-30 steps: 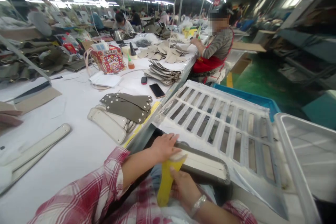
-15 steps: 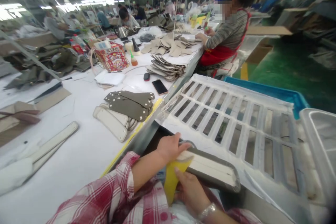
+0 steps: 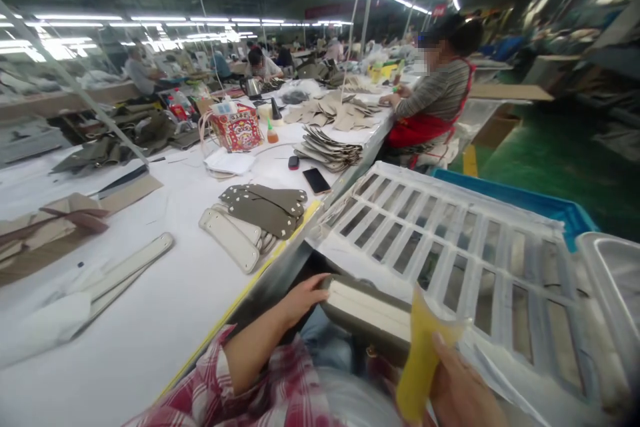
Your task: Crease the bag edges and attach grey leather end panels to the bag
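My left hand (image 3: 306,297) grips the left end of a long, dark olive piece (image 3: 360,320) with a cream strip along its upper face. The piece lies tilted above my lap, between the table edge and the slatted rack. My right hand (image 3: 463,380) holds a curled yellow sheet-like piece (image 3: 423,353), its thumb pressed against it. In this view the yellow piece stands upright in front of the olive piece and hides its right end. What kind of thing the yellow piece is, I cannot make out.
A white slatted rack (image 3: 423,235) stands at the right, with a blue tray (image 3: 520,197) behind it. Olive and cream straps (image 3: 267,210) lie on the table, near a phone (image 3: 317,180) and a patterned bag (image 3: 237,128). A co-worker (image 3: 440,100) sits further along.
My right hand has moved right with the yellow piece, away from my left hand. My left hand has shifted to the olive piece's left end. The camera view has tilted up.
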`<state>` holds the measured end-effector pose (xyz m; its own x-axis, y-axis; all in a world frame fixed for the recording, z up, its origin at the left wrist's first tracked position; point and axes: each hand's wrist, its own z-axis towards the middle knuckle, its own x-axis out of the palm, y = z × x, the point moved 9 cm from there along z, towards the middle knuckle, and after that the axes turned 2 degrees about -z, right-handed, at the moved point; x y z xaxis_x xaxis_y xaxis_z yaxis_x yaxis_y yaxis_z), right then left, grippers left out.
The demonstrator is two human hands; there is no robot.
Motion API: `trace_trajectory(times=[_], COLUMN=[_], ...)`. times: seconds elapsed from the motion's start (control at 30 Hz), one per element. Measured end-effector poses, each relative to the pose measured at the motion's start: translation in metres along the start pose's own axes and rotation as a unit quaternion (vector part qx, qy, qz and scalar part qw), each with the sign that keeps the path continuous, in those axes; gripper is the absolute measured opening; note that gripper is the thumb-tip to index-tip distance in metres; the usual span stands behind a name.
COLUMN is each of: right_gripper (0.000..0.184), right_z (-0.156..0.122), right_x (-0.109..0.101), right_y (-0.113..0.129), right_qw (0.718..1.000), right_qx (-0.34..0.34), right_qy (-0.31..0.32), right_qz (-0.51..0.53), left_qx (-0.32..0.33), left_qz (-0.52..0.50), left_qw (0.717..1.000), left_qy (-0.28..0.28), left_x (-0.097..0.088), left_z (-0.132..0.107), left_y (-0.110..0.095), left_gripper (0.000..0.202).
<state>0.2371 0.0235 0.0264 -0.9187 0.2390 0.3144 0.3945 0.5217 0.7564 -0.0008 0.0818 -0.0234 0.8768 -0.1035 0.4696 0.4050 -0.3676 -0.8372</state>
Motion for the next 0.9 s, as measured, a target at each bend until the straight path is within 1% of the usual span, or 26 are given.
trace_trajectory(times=[0.07,0.13,0.17,0.23,0.3,0.33,0.37,0.4,0.43,0.47,0.53,0.6,0.63,0.67,0.7,0.73,0.8,0.87,0.9], right_gripper=[0.055,0.062,0.064,0.059,0.050,0.048,0.048,0.049,0.051,0.052,0.048,0.036,0.031,0.029,0.028,0.030,0.033,0.032,0.031], right_z=[0.004,0.010,0.014,0.023,0.029,0.031,0.032,0.033,0.033,0.034,0.037,0.043,0.048,0.055,0.063,0.072,0.091,0.103,0.107], right_x=[-0.024,-0.052,-0.066,-0.089,-0.102,-0.102,-0.096,-0.085,-0.069,-0.048,0.007,0.068,0.096,0.121,0.141,0.157,0.182,0.197,0.201], right_y=[0.014,0.027,0.032,0.042,0.049,0.052,0.054,0.057,0.061,0.066,0.075,0.077,0.074,0.071,0.066,0.059,0.043,0.028,0.022], right_qw=[0.999,0.996,0.995,0.992,0.989,0.988,0.988,0.990,0.993,0.996,0.999,0.991,0.984,0.979,0.975,0.974,0.972,0.969,0.968], right_qx=[0.002,-0.003,-0.011,-0.031,-0.040,-0.037,-0.030,-0.021,-0.018,-0.022,-0.041,-0.052,-0.058,-0.068,-0.080,-0.093,-0.107,-0.116,-0.121], right_qy=[-0.044,-0.085,-0.098,-0.120,-0.141,-0.145,-0.144,-0.131,-0.108,-0.079,0.014,0.124,0.166,0.193,0.206,0.207,0.202,0.204,0.205], right_qz=[0.017,0.017,0.011,-0.006,-0.028,-0.037,-0.043,-0.046,-0.046,-0.043,-0.028,0.001,0.011,0.013,0.006,-0.008,-0.046,-0.072,-0.077], left_qx=[0.007,0.011,0.011,0.008,-0.002,-0.007,-0.011,-0.014,-0.015,-0.016,-0.020,-0.029,-0.035,-0.042,-0.049,-0.054,-0.060,-0.059,-0.057], left_qz=[0.037,0.049,0.052,0.067,0.096,0.109,0.117,0.119,0.113,0.101,0.067,0.038,0.031,0.029,0.029,0.029,0.031,0.036,0.043], left_qw=[0.999,0.999,0.999,0.998,0.995,0.994,0.993,0.993,0.993,0.995,0.998,0.999,0.999,0.999,0.998,0.998,0.998,0.997,0.997], left_qy=[0.012,0.009,0.007,0.007,0.006,0.004,0.000,-0.005,-0.009,-0.011,-0.007,-0.002,-0.001,0.000,0.002,0.001,-0.011,-0.021,-0.023], left_x=[0.001,-0.001,-0.002,-0.003,-0.003,-0.003,-0.004,-0.005,-0.005,-0.006,-0.004,-0.003,-0.003,-0.004,-0.004,-0.006,-0.010,-0.014,-0.015], left_z=[0.003,0.005,0.005,0.005,0.006,0.008,0.009,0.012,0.014,0.017,0.022,0.026,0.028,0.029,0.030,0.032,0.034,0.037,0.039], left_y=[-0.004,-0.006,-0.006,-0.007,-0.007,-0.007,-0.007,-0.007,-0.007,-0.006,-0.005,-0.005,-0.005,-0.005,-0.006,-0.007,-0.009,-0.010,-0.011], left_gripper=[0.048,0.045,0.044,0.045,0.046,0.046,0.044,0.042,0.041,0.040,0.039,0.039,0.038,0.038,0.037,0.036,0.034,0.031,0.030])
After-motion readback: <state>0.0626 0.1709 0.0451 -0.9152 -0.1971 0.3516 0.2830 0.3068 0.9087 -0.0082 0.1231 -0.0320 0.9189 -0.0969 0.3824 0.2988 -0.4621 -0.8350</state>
